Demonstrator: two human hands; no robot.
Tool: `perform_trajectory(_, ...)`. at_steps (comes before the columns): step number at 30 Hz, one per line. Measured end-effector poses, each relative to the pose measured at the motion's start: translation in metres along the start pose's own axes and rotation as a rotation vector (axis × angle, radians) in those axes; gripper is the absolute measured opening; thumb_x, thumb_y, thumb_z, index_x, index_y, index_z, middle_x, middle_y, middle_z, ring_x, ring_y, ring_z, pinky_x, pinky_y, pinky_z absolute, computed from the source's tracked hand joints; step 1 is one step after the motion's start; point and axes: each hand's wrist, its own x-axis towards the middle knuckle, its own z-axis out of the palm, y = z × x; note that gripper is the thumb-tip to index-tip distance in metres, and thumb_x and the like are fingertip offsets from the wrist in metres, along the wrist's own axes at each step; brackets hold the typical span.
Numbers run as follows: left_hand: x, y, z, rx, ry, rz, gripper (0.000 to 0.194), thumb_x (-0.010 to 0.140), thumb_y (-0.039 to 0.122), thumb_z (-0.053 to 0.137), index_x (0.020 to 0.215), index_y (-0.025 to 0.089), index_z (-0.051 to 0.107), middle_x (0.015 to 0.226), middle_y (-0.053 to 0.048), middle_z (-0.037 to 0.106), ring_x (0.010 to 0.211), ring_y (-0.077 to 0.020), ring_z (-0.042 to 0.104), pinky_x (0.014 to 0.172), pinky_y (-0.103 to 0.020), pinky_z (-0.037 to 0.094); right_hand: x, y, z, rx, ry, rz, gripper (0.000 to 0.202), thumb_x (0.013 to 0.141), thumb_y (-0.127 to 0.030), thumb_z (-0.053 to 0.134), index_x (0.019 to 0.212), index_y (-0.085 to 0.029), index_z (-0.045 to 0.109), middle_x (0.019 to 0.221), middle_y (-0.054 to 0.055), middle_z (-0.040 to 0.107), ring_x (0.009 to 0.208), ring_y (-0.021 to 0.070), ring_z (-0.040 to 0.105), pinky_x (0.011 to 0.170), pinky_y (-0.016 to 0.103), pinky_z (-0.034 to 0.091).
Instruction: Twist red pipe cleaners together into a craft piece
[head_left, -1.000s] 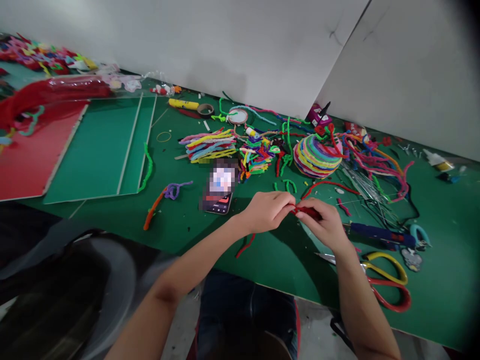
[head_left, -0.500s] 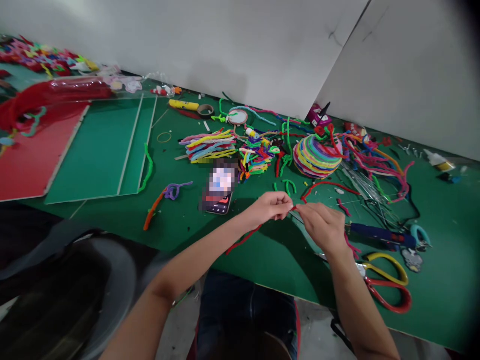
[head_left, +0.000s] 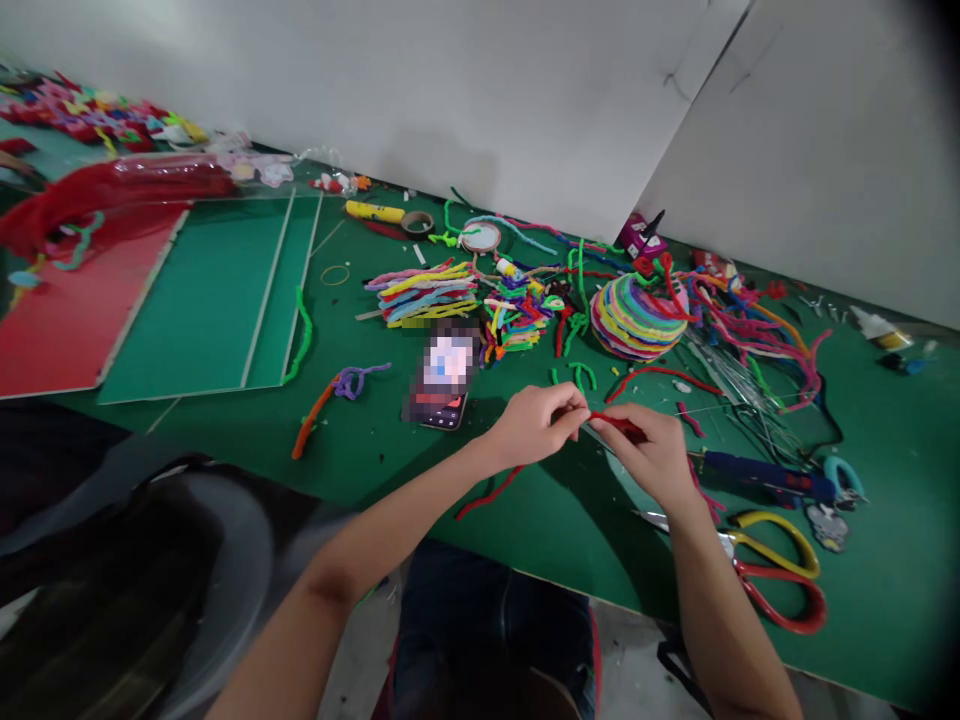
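Note:
Over the front of the green table, my left hand (head_left: 536, 422) pinches one end of a red pipe cleaner (head_left: 619, 424) between thumb and fingertips. My right hand (head_left: 654, 452) grips the same pipe cleaner a short way along, its thumb pressed against it and its fingers curled. Part of the piece is hidden inside the hands. Another stretch of red pipe cleaner (head_left: 491, 495) shows below my left wrist; whether it joins the held one I cannot tell. A phone (head_left: 444, 414) lies just left of my left hand. Beside my right forearm are scissors (head_left: 780, 552) with yellow and red handles.
Behind my hands lie a striped pipe-cleaner ball (head_left: 637, 318), a bundle of coloured pipe cleaners (head_left: 427, 293) and a knotted pile (head_left: 516, 312). A dark blue tool (head_left: 772, 475) rests at right. Green board (head_left: 199, 300) and red board (head_left: 82, 320) are at left; a white wall (head_left: 450, 90) stands behind.
My right hand has turned and loosened its fist a little, so more of the red pipe cleaner shows. My left hand keeps its pinch. The view has shifted slightly.

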Motion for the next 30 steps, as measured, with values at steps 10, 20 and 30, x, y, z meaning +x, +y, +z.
perform_trajectory(10, -0.002, -0.011, 0.007, 0.872, 0.326, 0.686, 0.019, 0.091, 0.022, 0.044, 0.077, 0.017, 0.056, 0.061, 0.002, 0.062, 0.058, -0.01, 0.057, 0.053, -0.026, 0.032, 0.001, 0.003, -0.006, 0.359, -0.196, 0.396, 0.033, 0.08, -0.047, 0.057, 0.076, -0.017, 0.069, 0.057, -0.002, 0.051, 0.051, 0.008, 0.037, 0.046, 0.022, 0.028)
perform_trajectory(20, -0.003, -0.012, 0.006, 1.072, 0.376, 0.859, 0.01, 0.088, 0.016, 0.049, 0.082, 0.016, 0.057, 0.063, 0.002, 0.06, 0.061, -0.0114, 0.051, 0.053, -0.029, 0.026, 0.0, 0.005, -0.003, 0.694, -0.259, 0.633, 0.035, 0.075, -0.05, 0.064, 0.08, -0.016, 0.065, 0.054, -0.005, 0.039, 0.047, 0.0047, 0.023, 0.043, 0.021, 0.019)
perform_trajectory(30, -0.008, -0.002, 0.002, 0.561, 0.012, 0.332, 0.026, 0.09, 0.028, 0.039, 0.081, 0.02, 0.062, 0.074, -0.008, 0.064, 0.077, -0.0176, 0.053, 0.065, -0.031, 0.033, 0.0, 0.002, -0.003, 0.592, -0.238, 0.444, 0.027, 0.08, -0.043, 0.06, 0.079, -0.016, 0.064, 0.058, -0.003, 0.05, 0.051, 0.0076, 0.04, 0.047, 0.021, 0.032)
